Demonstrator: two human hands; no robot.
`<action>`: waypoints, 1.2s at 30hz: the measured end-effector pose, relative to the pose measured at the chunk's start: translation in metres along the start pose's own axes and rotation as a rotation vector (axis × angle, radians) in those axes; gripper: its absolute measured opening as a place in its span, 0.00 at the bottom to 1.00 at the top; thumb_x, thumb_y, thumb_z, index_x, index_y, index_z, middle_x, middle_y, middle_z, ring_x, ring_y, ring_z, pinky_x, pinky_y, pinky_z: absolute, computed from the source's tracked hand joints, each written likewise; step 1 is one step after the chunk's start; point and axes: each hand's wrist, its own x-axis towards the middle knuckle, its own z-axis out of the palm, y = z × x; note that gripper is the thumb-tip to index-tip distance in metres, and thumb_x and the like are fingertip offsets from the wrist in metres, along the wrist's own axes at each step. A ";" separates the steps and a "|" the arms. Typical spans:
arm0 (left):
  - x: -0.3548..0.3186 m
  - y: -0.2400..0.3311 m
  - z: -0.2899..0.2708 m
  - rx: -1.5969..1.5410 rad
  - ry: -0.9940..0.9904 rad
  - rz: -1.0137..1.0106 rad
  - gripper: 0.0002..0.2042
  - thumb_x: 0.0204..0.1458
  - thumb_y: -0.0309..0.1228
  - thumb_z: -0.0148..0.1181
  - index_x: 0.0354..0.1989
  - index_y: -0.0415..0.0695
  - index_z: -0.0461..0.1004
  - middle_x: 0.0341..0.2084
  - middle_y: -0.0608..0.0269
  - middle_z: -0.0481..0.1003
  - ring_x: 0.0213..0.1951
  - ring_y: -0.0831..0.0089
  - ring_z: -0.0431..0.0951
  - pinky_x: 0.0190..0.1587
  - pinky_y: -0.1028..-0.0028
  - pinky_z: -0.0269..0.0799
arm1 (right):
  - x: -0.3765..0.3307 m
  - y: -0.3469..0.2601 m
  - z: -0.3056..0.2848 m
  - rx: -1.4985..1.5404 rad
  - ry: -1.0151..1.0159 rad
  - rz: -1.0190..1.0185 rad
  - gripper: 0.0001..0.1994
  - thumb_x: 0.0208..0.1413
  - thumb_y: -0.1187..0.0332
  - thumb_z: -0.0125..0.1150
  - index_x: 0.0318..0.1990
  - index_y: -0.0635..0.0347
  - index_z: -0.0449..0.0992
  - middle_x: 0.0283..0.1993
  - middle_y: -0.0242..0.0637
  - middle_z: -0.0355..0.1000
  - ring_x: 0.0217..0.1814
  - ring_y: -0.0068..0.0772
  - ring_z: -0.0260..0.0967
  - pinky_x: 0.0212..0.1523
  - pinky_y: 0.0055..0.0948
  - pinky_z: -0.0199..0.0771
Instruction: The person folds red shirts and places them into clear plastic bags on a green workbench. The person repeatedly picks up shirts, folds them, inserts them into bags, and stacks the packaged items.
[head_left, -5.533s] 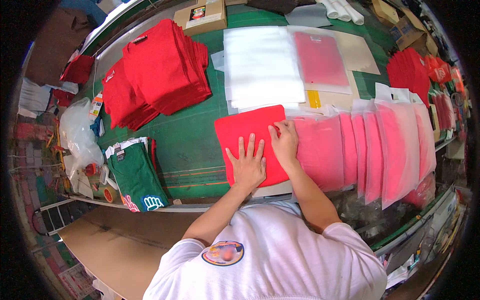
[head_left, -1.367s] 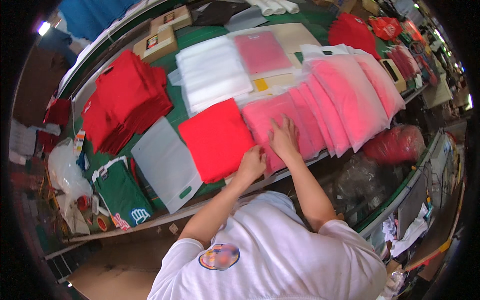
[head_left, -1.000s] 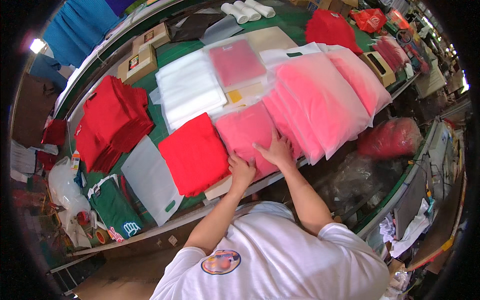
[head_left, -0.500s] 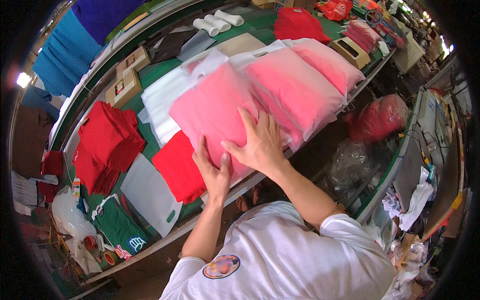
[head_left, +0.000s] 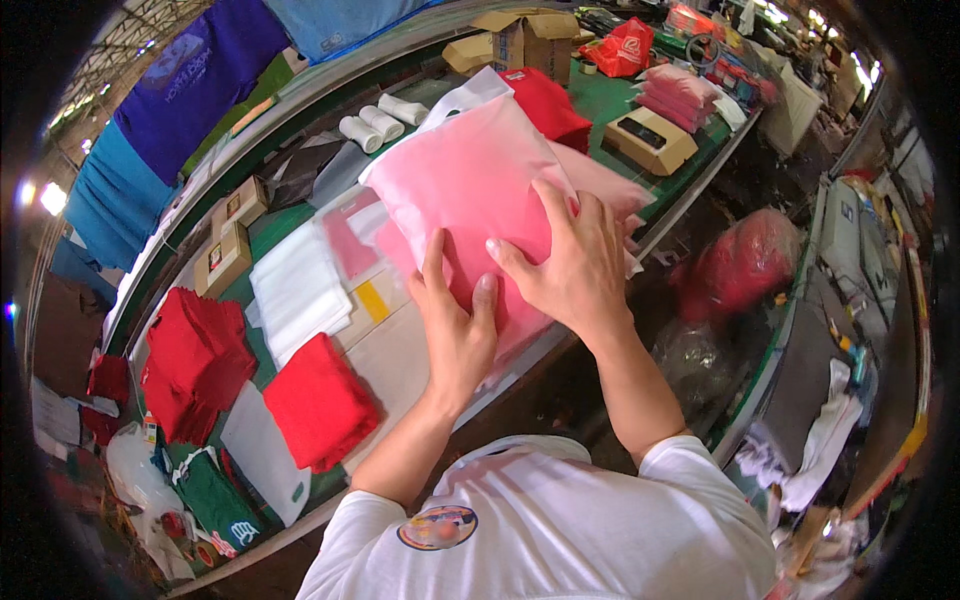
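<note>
We have a stack of pink bagged garments point(head_left: 480, 190) gathered up in the centre of the frame, lifted off the green surface point(head_left: 600, 105); our left hand point(head_left: 455, 330) supports its lower edge with the fingers curled under and the thumb on top, and our right hand point(head_left: 570, 265) lies spread flat over the front, so both hands are grasping the stack. By our judgement the bagging of this batch is done and the pile is collected; what looks left is the unbagged clothing. At the lower left one folded red shirt point(head_left: 320, 405) lies beside an empty clear bag point(head_left: 265, 465), and further left sits a pile of red shirts point(head_left: 195, 360). A stack of white empty bags point(head_left: 295, 290) lies left of centre, with a small yellow label point(head_left: 372, 300) just right of it. Two small cardboard boxes point(head_left: 228, 240) stand at the left, a larger open cardboard box point(head_left: 530, 40) at the top, and a flat tan box point(head_left: 650, 140) at the upper right, near another pile of pink packs point(head_left: 685, 90). Green folded garments point(head_left: 215, 500) lie at the bottom left.
</note>
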 end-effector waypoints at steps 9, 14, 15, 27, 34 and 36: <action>0.087 0.012 0.157 0.107 -0.074 -0.292 0.33 0.66 0.33 0.56 0.75 0.40 0.48 0.59 0.18 0.58 0.59 0.32 0.68 0.64 0.50 0.65 | 0.094 0.171 0.031 0.057 -0.324 0.073 0.34 0.52 0.44 0.70 0.62 0.54 0.73 0.47 0.58 0.72 0.52 0.61 0.70 0.54 0.53 0.70; 0.085 -0.008 0.180 0.324 -0.058 -0.382 0.30 0.67 0.39 0.54 0.74 0.41 0.55 0.68 0.22 0.54 0.64 0.36 0.68 0.66 0.54 0.66 | 0.084 0.210 0.054 0.126 -0.226 -0.073 0.28 0.55 0.47 0.68 0.57 0.56 0.77 0.49 0.55 0.74 0.53 0.59 0.72 0.53 0.52 0.72; 0.080 -0.011 0.180 0.395 -0.033 -0.348 0.30 0.67 0.41 0.54 0.73 0.41 0.57 0.70 0.28 0.54 0.65 0.41 0.69 0.65 0.56 0.68 | 0.085 0.209 0.054 0.148 -0.266 -0.061 0.28 0.55 0.48 0.68 0.57 0.56 0.78 0.49 0.54 0.74 0.53 0.59 0.72 0.54 0.52 0.72; 0.066 0.003 0.131 0.404 0.070 -0.191 0.25 0.64 0.34 0.60 0.67 0.39 0.65 0.67 0.42 0.63 0.69 0.48 0.64 0.69 0.60 0.61 | 0.091 0.176 0.051 0.294 -0.171 -0.278 0.26 0.56 0.52 0.67 0.56 0.62 0.77 0.60 0.56 0.68 0.65 0.57 0.64 0.63 0.54 0.63; 0.013 -0.027 0.023 0.476 0.154 -0.184 0.22 0.62 0.32 0.63 0.63 0.41 0.70 0.64 0.42 0.66 0.67 0.45 0.66 0.68 0.57 0.63 | 0.041 0.051 0.052 0.439 -0.310 -0.498 0.26 0.57 0.55 0.68 0.58 0.64 0.75 0.62 0.57 0.67 0.66 0.59 0.63 0.66 0.55 0.61; -0.008 -0.039 -0.017 0.514 0.171 -0.198 0.22 0.61 0.32 0.63 0.63 0.40 0.70 0.65 0.42 0.66 0.67 0.45 0.66 0.68 0.56 0.63 | 0.020 0.007 0.057 0.437 -0.360 -0.514 0.26 0.57 0.56 0.69 0.58 0.64 0.75 0.63 0.58 0.66 0.67 0.60 0.62 0.69 0.55 0.60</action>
